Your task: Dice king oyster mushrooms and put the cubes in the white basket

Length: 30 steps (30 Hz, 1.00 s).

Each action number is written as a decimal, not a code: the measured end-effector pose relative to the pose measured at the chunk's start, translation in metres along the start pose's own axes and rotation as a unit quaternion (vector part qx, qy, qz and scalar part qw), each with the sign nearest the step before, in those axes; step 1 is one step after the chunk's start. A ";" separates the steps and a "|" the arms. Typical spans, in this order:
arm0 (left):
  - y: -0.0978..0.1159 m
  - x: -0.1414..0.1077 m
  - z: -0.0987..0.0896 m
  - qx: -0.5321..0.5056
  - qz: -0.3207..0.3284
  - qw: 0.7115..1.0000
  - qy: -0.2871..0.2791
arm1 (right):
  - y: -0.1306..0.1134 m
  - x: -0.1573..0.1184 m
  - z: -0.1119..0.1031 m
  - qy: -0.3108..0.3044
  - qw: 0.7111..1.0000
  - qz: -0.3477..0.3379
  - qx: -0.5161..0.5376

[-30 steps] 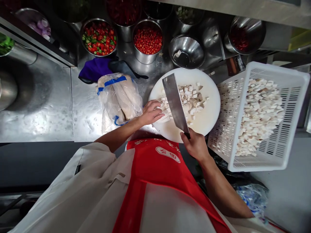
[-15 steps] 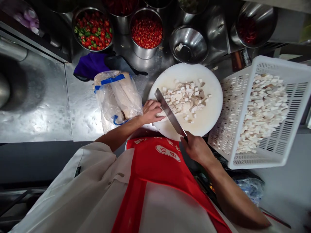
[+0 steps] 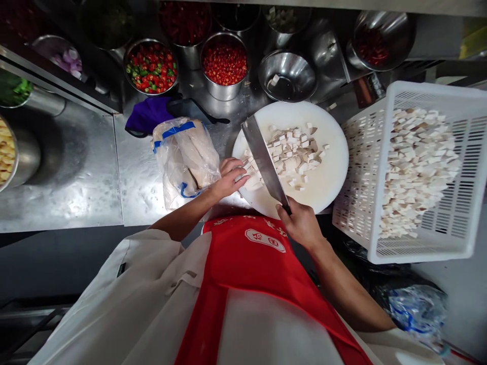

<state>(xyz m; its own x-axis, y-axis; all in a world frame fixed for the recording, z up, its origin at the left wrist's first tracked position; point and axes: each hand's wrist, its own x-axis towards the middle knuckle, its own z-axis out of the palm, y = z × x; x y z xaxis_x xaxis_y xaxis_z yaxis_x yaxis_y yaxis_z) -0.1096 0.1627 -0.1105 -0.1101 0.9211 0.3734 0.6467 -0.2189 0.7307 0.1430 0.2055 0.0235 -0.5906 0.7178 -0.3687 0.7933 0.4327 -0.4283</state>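
Note:
My right hand [image 3: 302,223] grips the handle of a cleaver [image 3: 266,159], its broad blade slanting up and left above the round white cutting board [image 3: 331,177]. At the board's left edge, my left hand [image 3: 233,176] has its fingers curled against pale mushroom pieces [image 3: 254,182]; the fingertips partly hide them. Diced mushroom [image 3: 292,147] lies heaped on the board, right of the blade. Beside my left hand lies a clear plastic bag [image 3: 186,157] of whole pale mushrooms with blue tape.
A white slotted basket [image 3: 375,203] of diced mushroom stands on the right. Behind the board are a steel bowl [image 3: 289,76], a pot of chopped red chillies [image 3: 224,63] and a pot of red and green chillies [image 3: 152,68]. A purple cloth [image 3: 148,115] lies behind the bag.
The cleaver has risen and its blade has turned to show more of its flat side. My left hand has drawn back slightly to the left. The view has shifted a little.

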 end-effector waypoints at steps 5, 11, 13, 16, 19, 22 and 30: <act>0.001 -0.001 0.003 0.022 -0.052 0.998 -0.018 | -0.008 -0.024 -0.012 -0.065 0.998 0.004 -0.025; -0.006 0.003 0.010 0.022 -0.014 0.998 -0.060 | -0.012 -0.026 -0.022 -0.131 0.988 0.021 -0.081; -0.008 0.003 0.012 0.016 -0.011 0.997 -0.072 | -0.014 -0.021 -0.026 -0.147 0.984 0.032 -0.099; -0.009 0.002 0.015 0.017 -0.015 0.997 -0.077 | -0.016 -0.006 -0.020 -0.164 0.980 0.037 -0.111; -0.010 0.001 0.017 0.023 -0.005 0.997 -0.070 | -0.012 0.013 0.001 -0.154 0.981 0.043 -0.111; -0.009 0.000 0.017 0.025 -0.006 0.997 -0.074 | -0.003 0.025 0.024 -0.117 0.989 0.028 -0.083; 0.004 -0.006 0.002 0.000 -0.042 0.998 -0.054 | -0.004 0.000 0.015 -0.035 0.999 0.002 0.011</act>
<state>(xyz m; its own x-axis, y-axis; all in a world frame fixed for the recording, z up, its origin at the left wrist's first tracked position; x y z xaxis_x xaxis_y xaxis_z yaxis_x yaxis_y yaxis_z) -0.1043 0.1566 -0.1110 -0.0828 0.9656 0.2467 0.6386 -0.1386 0.7570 0.1376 0.1955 0.0128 -0.5971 0.6794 -0.4264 0.7926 0.4179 -0.4439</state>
